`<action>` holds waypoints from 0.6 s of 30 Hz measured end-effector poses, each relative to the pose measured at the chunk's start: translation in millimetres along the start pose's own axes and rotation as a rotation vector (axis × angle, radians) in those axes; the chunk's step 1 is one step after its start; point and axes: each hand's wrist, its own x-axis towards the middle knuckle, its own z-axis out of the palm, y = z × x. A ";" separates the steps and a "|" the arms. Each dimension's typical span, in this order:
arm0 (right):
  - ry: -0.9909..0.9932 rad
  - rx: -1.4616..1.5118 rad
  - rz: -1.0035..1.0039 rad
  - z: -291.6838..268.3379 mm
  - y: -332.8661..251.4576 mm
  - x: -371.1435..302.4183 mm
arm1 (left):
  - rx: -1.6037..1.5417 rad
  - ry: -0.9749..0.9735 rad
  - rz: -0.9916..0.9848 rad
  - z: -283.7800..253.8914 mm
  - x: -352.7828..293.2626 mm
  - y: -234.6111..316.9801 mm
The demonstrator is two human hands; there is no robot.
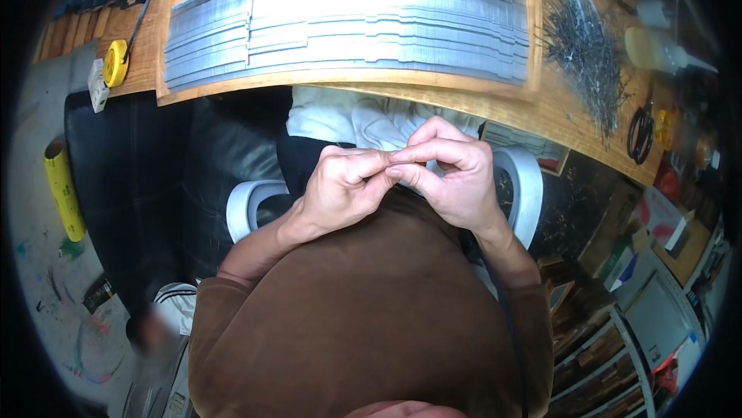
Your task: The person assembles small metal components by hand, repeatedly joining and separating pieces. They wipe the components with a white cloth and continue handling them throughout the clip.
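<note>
Left hand (345, 186) and right hand (457, 178) met at frame centre, thumbs and index fingers pressed together, tips touching. Couldn't tell whether something thin sat in the pinch: too small, fingers covered it. Tip-to-tip hold probably gave fine control; forearms tucked in against the brown shirt (371, 302), likely for steadiness.

Right under and behind the hands: white cloth (325, 112), spread below the table edge, possibly as a lap cover or catch.

Beyond that, top of frame: thin grey metal strips (332, 39) packed in overlapping rows inside a shallow wooden tray (535, 0). The rim likely kept the rows from sliding; the tray sat at the near edge, presumably for short reach.

Right of the tray, on the table (572, 128): loose heap of thin dark metal pins (586, 51), outside the rim, so probably kept separate from the ordered rows. Black-handled scissors (641, 133) lay below the heap, squeeze bottle (649, 48) at upper right. Yellow tape measure (116, 64) sat at upper left, beside the tray, clear of the rows.
</note>
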 end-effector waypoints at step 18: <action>0.006 -0.023 0.033 4.0 5.8 -5.2 | -0.098 -0.014 -0.069 5.6 -5.5 -10.6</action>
